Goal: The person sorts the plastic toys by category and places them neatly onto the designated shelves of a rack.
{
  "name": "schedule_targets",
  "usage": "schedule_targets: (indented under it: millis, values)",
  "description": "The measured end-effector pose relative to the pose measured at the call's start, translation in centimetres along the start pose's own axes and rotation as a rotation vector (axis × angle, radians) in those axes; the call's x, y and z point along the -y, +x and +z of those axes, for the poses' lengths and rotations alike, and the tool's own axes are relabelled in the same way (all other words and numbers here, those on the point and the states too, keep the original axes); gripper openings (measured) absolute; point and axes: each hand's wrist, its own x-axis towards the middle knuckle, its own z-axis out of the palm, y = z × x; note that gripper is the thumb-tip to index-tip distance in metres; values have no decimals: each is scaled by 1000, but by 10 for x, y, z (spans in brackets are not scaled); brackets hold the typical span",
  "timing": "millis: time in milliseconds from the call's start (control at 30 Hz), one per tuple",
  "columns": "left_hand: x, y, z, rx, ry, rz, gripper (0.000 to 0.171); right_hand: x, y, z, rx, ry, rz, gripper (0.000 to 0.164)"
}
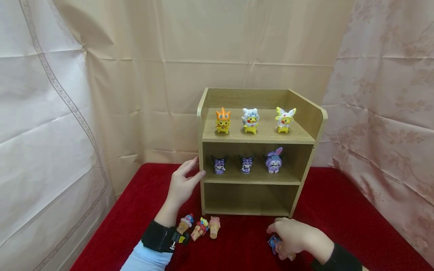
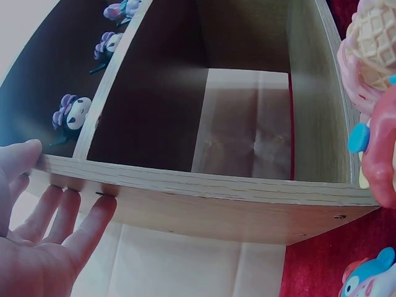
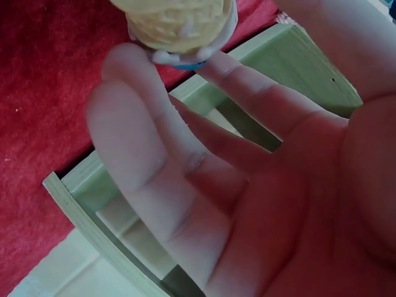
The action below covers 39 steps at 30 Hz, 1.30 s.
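My left hand (image 1: 183,184) rests on the left side panel of a small wooden shelf (image 1: 251,210). Its thumb lies at the panel's front edge and the fairly straight fingers touch the outer face. Low in front of the shelf's right corner, my right hand (image 1: 293,237) pinches an ice-cream-cone figurine (image 1: 273,244) with a blue top, partly hidden under the hand. Its waffle cone (image 3: 179,28) shows at the fingertips in the right wrist view. By the left wrist lie three more cone figurines: a blue-topped one (image 1: 184,224), a red-and-yellow one (image 1: 200,229) and a pink one (image 1: 214,227).
Three yellow figurines in orange or white costumes (image 1: 251,121) stand on the top tier. Three purple figurines (image 1: 246,164) stand on the middle tier. The shelf sits on a red cloth (image 1: 244,244), with beige curtains (image 1: 169,75) behind.
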Motion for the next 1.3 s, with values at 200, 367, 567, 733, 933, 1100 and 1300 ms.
schedule_targets:
  millis: [200, 367, 567, 733, 933, 1100, 1300]
  values:
    - [1, 0, 0, -1, 1, 9, 50, -1, 1, 3, 0, 22, 3, 48]
    - [1, -1, 0, 4, -1, 2, 50, -1, 2, 6, 7, 19, -5, 46]
    - [1, -1, -1, -3, -2, -2, 49, -1, 3, 3, 12, -25, -17, 44]
    - [2, -1, 0, -1, -13, -6, 50, -2, 3, 1, 10, -6, -59, 39]
    - [2, 0, 0, 0, -13, 2, 50, -4, 7, -2, -46, 11, -152, 36]
    - [2, 0, 0, 2, -7, -3, 50, -9, 11, -5, -111, 13, -215, 36]
    - [2, 0, 0, 4, 0, -9, 50, -12, 16, -8, -156, 32, -259, 40]
